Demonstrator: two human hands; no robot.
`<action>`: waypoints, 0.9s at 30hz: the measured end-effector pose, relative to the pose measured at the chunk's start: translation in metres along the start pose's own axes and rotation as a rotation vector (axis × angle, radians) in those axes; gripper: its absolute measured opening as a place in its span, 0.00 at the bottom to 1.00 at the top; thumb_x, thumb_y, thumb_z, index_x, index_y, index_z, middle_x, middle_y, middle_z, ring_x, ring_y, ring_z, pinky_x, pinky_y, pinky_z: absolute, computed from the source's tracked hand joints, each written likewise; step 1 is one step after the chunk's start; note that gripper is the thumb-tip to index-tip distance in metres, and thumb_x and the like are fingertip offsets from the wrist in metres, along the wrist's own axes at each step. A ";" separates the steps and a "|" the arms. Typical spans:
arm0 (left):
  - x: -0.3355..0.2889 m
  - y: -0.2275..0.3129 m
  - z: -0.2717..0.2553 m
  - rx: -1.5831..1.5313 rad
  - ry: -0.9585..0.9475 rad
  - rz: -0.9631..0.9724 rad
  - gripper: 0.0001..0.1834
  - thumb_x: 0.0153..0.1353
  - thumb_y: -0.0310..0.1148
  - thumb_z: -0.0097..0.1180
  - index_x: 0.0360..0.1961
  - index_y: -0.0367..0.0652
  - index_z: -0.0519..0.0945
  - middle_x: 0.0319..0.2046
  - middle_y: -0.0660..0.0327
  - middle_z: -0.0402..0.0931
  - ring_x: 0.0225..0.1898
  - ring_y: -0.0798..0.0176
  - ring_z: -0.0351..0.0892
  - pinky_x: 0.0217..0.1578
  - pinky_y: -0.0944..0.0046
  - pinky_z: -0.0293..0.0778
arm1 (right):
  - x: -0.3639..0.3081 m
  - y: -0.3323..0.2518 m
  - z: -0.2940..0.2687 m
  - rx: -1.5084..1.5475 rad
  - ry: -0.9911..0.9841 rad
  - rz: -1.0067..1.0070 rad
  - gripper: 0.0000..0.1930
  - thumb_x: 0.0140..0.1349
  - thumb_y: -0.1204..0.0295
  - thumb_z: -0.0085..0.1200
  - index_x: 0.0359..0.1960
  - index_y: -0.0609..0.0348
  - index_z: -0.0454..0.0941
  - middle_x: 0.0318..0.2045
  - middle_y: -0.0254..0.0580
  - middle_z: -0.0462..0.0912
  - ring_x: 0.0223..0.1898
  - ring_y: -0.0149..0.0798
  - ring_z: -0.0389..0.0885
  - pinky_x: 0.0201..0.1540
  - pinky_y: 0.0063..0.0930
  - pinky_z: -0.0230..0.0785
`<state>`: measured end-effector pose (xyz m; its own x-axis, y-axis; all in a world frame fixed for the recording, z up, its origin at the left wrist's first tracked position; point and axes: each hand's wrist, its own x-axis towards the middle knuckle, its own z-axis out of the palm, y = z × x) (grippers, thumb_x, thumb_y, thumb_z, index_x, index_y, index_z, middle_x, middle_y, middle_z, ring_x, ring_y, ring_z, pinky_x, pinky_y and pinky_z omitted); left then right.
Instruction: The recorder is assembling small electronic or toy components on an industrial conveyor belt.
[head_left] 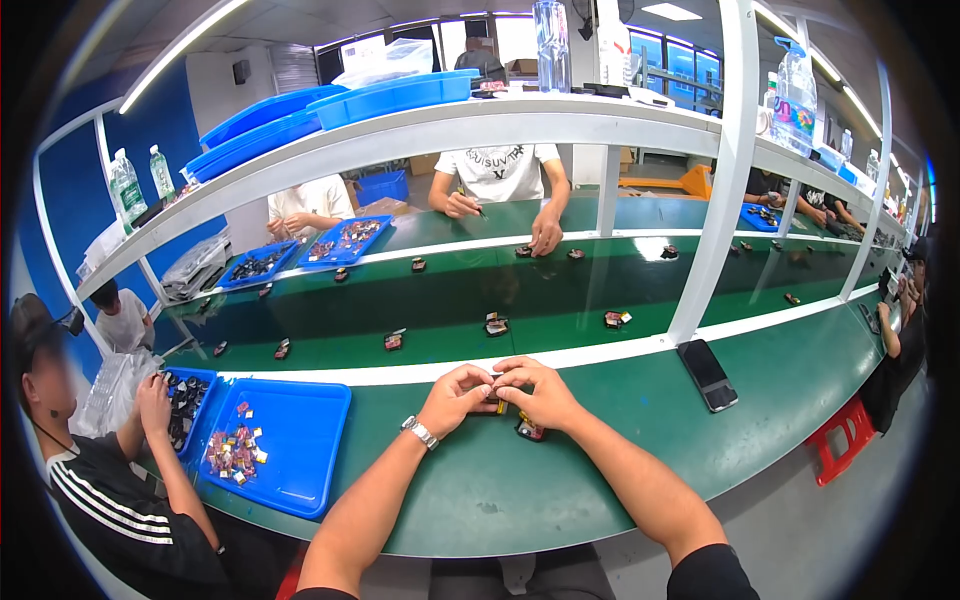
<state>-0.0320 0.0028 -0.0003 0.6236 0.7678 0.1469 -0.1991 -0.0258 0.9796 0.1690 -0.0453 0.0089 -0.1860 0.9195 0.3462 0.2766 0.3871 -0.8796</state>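
My left hand (455, 402) and my right hand (540, 393) meet over the near side of the green bench. Between their closed fingertips is a small dark electronic piece (492, 407) with a yellow part, mostly hidden by the fingers. Just below my right hand lies a similar small black piece (530, 430) with red and yellow on it. To the left, a blue tray (335, 440) holds a heap of small pink and white-yellow parts (235, 455).
A black phone (707, 376) rests on the bench to the right. Beyond a white rail, small assemblies (496, 324) sit spaced along a green conveyor belt (450, 290). A white post (715, 190) rises in front. Co-workers sit left and opposite; one's hand (546, 235) touches a piece.
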 end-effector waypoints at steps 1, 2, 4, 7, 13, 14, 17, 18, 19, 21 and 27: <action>0.000 0.000 0.000 0.000 -0.001 0.000 0.07 0.66 0.24 0.51 0.44 0.37 0.74 0.44 0.58 0.76 0.46 0.64 0.79 0.48 0.61 0.82 | 0.000 0.001 0.000 0.000 0.001 0.000 0.07 0.59 0.70 0.61 0.37 0.55 0.84 0.53 0.41 0.77 0.55 0.42 0.74 0.56 0.35 0.69; 0.000 -0.001 0.000 -0.004 -0.009 -0.032 0.06 0.67 0.24 0.51 0.44 0.37 0.73 0.44 0.58 0.76 0.45 0.64 0.80 0.48 0.62 0.82 | -0.001 0.002 -0.001 -0.002 -0.001 -0.008 0.06 0.58 0.69 0.61 0.36 0.55 0.84 0.53 0.41 0.77 0.54 0.42 0.75 0.55 0.35 0.69; -0.001 -0.001 -0.001 -0.007 -0.016 -0.064 0.06 0.67 0.24 0.51 0.43 0.37 0.73 0.43 0.58 0.77 0.45 0.64 0.80 0.47 0.62 0.83 | -0.001 0.000 0.000 -0.003 -0.004 -0.016 0.06 0.58 0.69 0.61 0.36 0.55 0.84 0.53 0.41 0.77 0.53 0.42 0.75 0.54 0.35 0.70; -0.001 0.001 0.003 -0.003 -0.023 -0.091 0.08 0.67 0.23 0.50 0.46 0.38 0.73 0.44 0.58 0.77 0.45 0.63 0.80 0.47 0.62 0.83 | -0.003 -0.006 0.001 -0.128 0.013 -0.038 0.06 0.58 0.70 0.62 0.34 0.57 0.84 0.51 0.42 0.78 0.55 0.42 0.74 0.57 0.35 0.67; -0.001 0.009 0.012 -0.006 0.032 -0.095 0.15 0.67 0.20 0.46 0.54 0.37 0.71 0.50 0.55 0.75 0.50 0.62 0.78 0.50 0.62 0.82 | -0.009 -0.013 0.010 -0.479 0.152 -0.225 0.05 0.55 0.71 0.63 0.32 0.56 0.84 0.50 0.40 0.78 0.56 0.45 0.71 0.57 0.35 0.68; -0.001 0.006 0.008 -0.021 0.035 -0.096 0.15 0.67 0.20 0.45 0.55 0.38 0.71 0.51 0.55 0.75 0.51 0.62 0.78 0.50 0.62 0.81 | -0.009 -0.014 0.011 -0.475 0.171 -0.225 0.05 0.55 0.71 0.63 0.33 0.56 0.85 0.50 0.39 0.78 0.56 0.44 0.72 0.57 0.35 0.68; 0.000 0.004 0.005 -0.047 0.031 -0.096 0.15 0.67 0.21 0.46 0.55 0.38 0.70 0.52 0.55 0.74 0.52 0.61 0.78 0.52 0.59 0.80 | -0.009 -0.013 0.014 -0.469 0.203 -0.226 0.06 0.54 0.72 0.63 0.33 0.55 0.85 0.50 0.38 0.78 0.55 0.44 0.72 0.56 0.34 0.68; 0.000 0.003 0.005 -0.060 0.030 -0.093 0.15 0.67 0.22 0.47 0.54 0.38 0.70 0.52 0.55 0.74 0.52 0.60 0.78 0.53 0.57 0.79 | -0.009 -0.012 0.015 -0.466 0.211 -0.229 0.06 0.54 0.72 0.63 0.34 0.55 0.85 0.50 0.38 0.78 0.55 0.43 0.72 0.56 0.34 0.68; 0.001 0.002 0.004 -0.058 0.026 -0.094 0.15 0.67 0.22 0.47 0.54 0.38 0.70 0.52 0.55 0.74 0.52 0.60 0.78 0.53 0.57 0.79 | -0.009 -0.011 0.016 -0.466 0.215 -0.229 0.06 0.54 0.72 0.63 0.34 0.55 0.85 0.50 0.38 0.78 0.55 0.43 0.72 0.56 0.34 0.68; 0.001 -0.001 0.001 -0.087 0.028 -0.092 0.14 0.68 0.23 0.48 0.54 0.38 0.70 0.51 0.55 0.74 0.52 0.60 0.78 0.53 0.57 0.79 | -0.009 -0.009 0.020 -0.453 0.226 -0.222 0.07 0.54 0.72 0.63 0.35 0.54 0.85 0.49 0.37 0.78 0.55 0.43 0.72 0.56 0.34 0.69; 0.000 0.002 0.003 -0.071 0.026 -0.097 0.13 0.68 0.25 0.48 0.54 0.40 0.70 0.48 0.57 0.76 0.50 0.62 0.79 0.51 0.59 0.80 | -0.008 0.001 0.024 -0.299 0.248 -0.102 0.08 0.57 0.70 0.61 0.37 0.55 0.86 0.49 0.38 0.79 0.54 0.43 0.73 0.57 0.36 0.68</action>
<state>-0.0303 0.0008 0.0016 0.6227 0.7810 0.0479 -0.1923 0.0935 0.9769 0.1485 -0.0542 -0.0022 -0.0037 0.8499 0.5270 0.5376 0.4461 -0.7156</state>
